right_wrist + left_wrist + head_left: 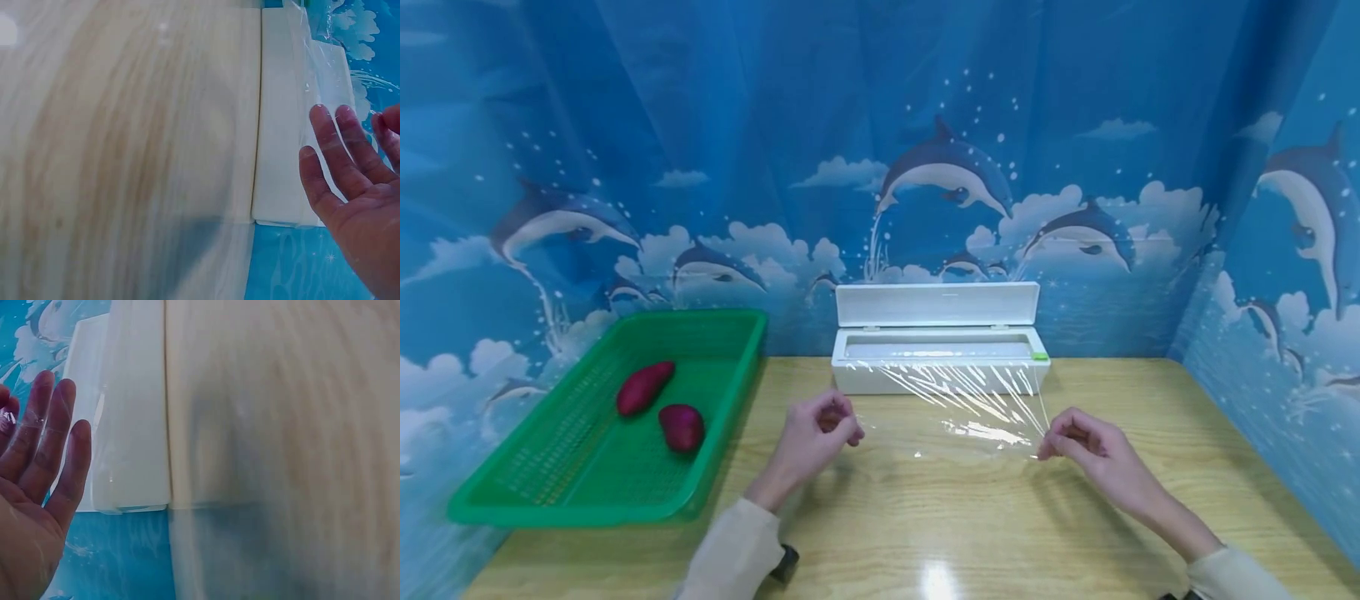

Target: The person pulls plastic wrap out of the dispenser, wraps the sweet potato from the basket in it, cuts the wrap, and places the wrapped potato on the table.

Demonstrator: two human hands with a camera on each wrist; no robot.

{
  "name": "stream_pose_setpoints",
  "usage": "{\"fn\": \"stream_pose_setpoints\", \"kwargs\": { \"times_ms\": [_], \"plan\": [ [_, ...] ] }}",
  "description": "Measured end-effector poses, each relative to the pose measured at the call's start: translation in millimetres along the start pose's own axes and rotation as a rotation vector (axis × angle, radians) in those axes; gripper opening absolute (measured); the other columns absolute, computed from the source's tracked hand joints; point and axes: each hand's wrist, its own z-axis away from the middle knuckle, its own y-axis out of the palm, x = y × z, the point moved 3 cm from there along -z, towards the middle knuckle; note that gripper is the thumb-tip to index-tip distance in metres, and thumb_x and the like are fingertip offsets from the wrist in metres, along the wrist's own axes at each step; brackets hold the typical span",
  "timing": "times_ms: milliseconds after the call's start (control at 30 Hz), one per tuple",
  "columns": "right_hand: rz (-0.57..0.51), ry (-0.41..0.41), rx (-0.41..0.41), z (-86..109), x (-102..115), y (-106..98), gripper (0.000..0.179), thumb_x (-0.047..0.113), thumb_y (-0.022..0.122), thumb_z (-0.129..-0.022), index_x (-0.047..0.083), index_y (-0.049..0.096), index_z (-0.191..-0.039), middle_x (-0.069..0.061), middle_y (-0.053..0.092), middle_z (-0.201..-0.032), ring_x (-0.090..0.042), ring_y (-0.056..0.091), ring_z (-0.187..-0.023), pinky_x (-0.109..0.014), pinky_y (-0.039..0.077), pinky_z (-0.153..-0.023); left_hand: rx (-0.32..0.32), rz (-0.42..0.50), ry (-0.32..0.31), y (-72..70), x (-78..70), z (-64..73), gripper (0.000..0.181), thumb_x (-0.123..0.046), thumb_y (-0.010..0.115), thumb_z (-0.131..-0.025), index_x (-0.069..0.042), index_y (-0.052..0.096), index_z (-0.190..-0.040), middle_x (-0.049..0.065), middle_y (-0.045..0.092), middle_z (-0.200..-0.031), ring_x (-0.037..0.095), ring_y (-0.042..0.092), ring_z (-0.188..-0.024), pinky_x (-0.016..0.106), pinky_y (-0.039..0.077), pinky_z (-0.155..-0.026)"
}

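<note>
A sheet of clear plastic wrap (988, 432) stretches forward from a white dispenser box (937, 304) with its lid raised. My left hand (814, 440) pinches the wrap's left corner between thumb and index finger. At the opposite corner, my right hand (1096, 457) pinches the film the same way, with creases fanning towards it. Both wrist views show the other fingers of the left hand (44, 462) and the right hand (356, 181) spread out, with the box behind them. The film's near edge is hard to make out.
To the left, a green plastic basket (747, 392) holds two purple sweet potatoes, one long (645, 388) and one rounder (682, 428). Beneath everything is a wood-grain table (880, 533). A blue dolphin-print curtain (820, 100) hangs right behind the box and along the right side.
</note>
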Motion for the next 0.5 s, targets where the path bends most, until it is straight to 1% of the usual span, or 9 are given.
{"fn": "stream_pose_setpoints", "kwargs": {
  "times_ms": [100, 200, 267, 367, 433, 500],
  "plan": [
    [0.024, 0.033, 0.019, 2.9, -6, 1, 0.010, -0.004, 0.055, -0.100, 0.002, 0.063, -0.100, -0.007, 0.073, -0.091, -0.012, 0.071, -0.085, -0.021, 0.059, -0.080, 0.017, -0.029, -0.003, 2.8, 3.3, 2.7, 0.002, -0.005, 0.065, -0.088, -0.007, 0.065, -0.088, 0.001, 0.076, -0.079, 0.013, 0.072, -0.073, 0.025, 0.057, -0.072],
    [0.037, 0.064, 0.029, 4.3, -10, 0, 0.009, -0.003, 0.056, -0.099, 0.002, 0.064, -0.100, -0.006, 0.073, -0.090, -0.010, 0.071, -0.084, -0.022, 0.059, -0.079, 0.050, -0.072, 0.005, 4.9, 5.8, 5.9, 0.003, -0.006, 0.066, -0.086, -0.009, 0.065, -0.086, -0.001, 0.076, -0.081, 0.011, 0.071, -0.075, 0.024, 0.057, -0.073],
    [0.050, 0.083, 0.028, 4.5, -11, 0, 0.008, -0.003, 0.057, -0.099, 0.002, 0.064, -0.099, -0.006, 0.073, -0.090, -0.009, 0.071, -0.084, -0.022, 0.059, -0.078, 0.068, -0.108, 0.013, 5.9, 6.9, 7.5, 0.007, -0.006, 0.065, -0.086, -0.013, 0.066, -0.085, -0.002, 0.076, -0.082, 0.011, 0.071, -0.076, 0.024, 0.057, -0.074],
    [0.080, 0.114, 0.028, 4.3, -12, 1, 0.006, -0.001, 0.059, -0.099, 0.002, 0.065, -0.098, -0.006, 0.073, -0.090, -0.008, 0.071, -0.084, -0.022, 0.059, -0.076, 0.073, -0.156, 0.023, 7.0, 7.9, 8.2, 0.007, -0.011, 0.069, -0.086, -0.017, 0.066, -0.085, -0.003, 0.075, -0.084, 0.009, 0.069, -0.077, 0.024, 0.057, -0.075],
    [0.109, 0.150, 0.032, 3.7, -12, 1, 0.005, 0.002, 0.061, -0.099, 0.003, 0.065, -0.097, -0.006, 0.073, -0.090, -0.007, 0.070, -0.084, -0.022, 0.058, -0.075, 0.075, -0.181, 0.024, 7.6, 8.3, 8.1, 0.006, -0.015, 0.071, -0.086, -0.017, 0.066, -0.086, -0.003, 0.075, -0.085, 0.009, 0.068, -0.077, 0.024, 0.058, -0.075],
    [0.141, 0.196, 0.039, 3.3, -12, 1, 0.005, 0.006, 0.063, -0.099, 0.006, 0.067, -0.096, -0.004, 0.072, -0.091, -0.006, 0.069, -0.085, -0.021, 0.057, -0.075, 0.091, -0.202, 0.014, 8.5, 8.5, 8.3, 0.006, -0.017, 0.072, -0.086, -0.018, 0.066, -0.087, -0.004, 0.074, -0.086, 0.009, 0.068, -0.079, 0.025, 0.058, -0.077]
  ]
}}
